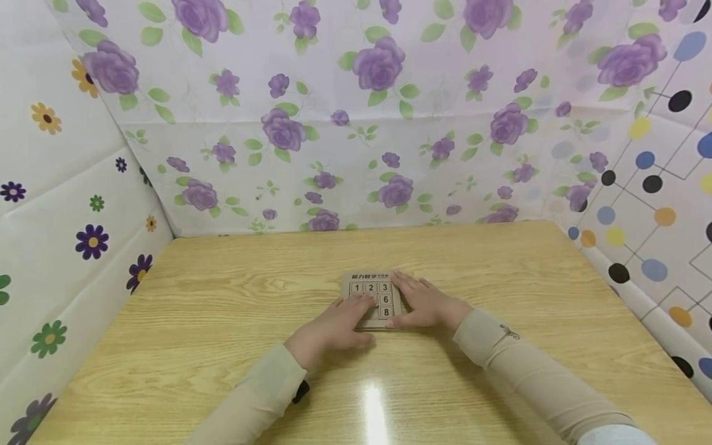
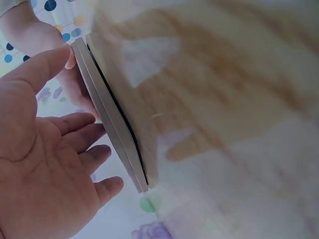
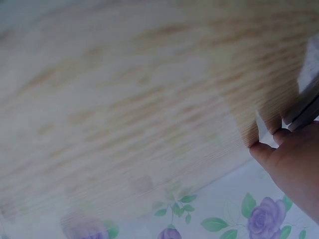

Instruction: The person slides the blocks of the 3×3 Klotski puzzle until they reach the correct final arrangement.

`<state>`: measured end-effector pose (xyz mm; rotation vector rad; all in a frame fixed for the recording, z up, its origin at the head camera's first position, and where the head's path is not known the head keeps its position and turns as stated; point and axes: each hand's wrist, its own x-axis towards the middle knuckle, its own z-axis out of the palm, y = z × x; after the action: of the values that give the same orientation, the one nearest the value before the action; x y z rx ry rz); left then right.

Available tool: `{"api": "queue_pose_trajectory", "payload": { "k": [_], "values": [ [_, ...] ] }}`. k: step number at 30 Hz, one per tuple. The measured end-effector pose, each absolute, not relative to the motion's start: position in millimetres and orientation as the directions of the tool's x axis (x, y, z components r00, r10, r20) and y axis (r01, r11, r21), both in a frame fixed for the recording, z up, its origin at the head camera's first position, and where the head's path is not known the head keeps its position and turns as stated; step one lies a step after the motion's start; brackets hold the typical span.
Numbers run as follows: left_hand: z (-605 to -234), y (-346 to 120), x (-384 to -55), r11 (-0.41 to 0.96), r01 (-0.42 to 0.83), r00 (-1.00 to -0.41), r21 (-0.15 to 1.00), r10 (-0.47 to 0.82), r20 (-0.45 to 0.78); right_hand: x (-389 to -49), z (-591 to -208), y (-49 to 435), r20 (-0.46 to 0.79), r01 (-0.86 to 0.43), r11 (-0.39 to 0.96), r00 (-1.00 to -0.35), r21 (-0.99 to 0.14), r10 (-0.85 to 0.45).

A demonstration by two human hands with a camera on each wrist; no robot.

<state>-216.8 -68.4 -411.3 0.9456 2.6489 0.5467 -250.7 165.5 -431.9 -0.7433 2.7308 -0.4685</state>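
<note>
A flat number sliding puzzle (image 1: 385,300) lies on the wooden table, with tiles 1, 2, 3, 6 and 8 readable in the head view. My left hand (image 1: 336,324) reaches over its left side, and the fingertips touch the tiles of the middle row. That hand covers the lower left tiles. At the right edge, my right hand (image 1: 425,303) holds the board, fingers by the far corner and thumb at the near corner. The left wrist view shows the puzzle's side edge (image 2: 112,117) beside extended left fingers (image 2: 94,159).
The wooden table (image 1: 233,303) extends around the board. Behind it hangs a cloth (image 1: 356,154) with purple roses. A daisy-patterned cloth (image 1: 67,204) covers the left side, and a dotted one (image 1: 656,204) the right.
</note>
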Motion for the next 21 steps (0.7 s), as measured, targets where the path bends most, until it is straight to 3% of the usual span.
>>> {"api": "queue_pose_trajectory", "payload": {
  "k": [21],
  "values": [
    [-409, -108, -204, 0.733, 0.539, -0.821, 0.414, 0.568, 0.064, -251, -436, 165, -0.151, -0.439, 0.803, -0.833, -0.403, -0.532]
  ]
}}
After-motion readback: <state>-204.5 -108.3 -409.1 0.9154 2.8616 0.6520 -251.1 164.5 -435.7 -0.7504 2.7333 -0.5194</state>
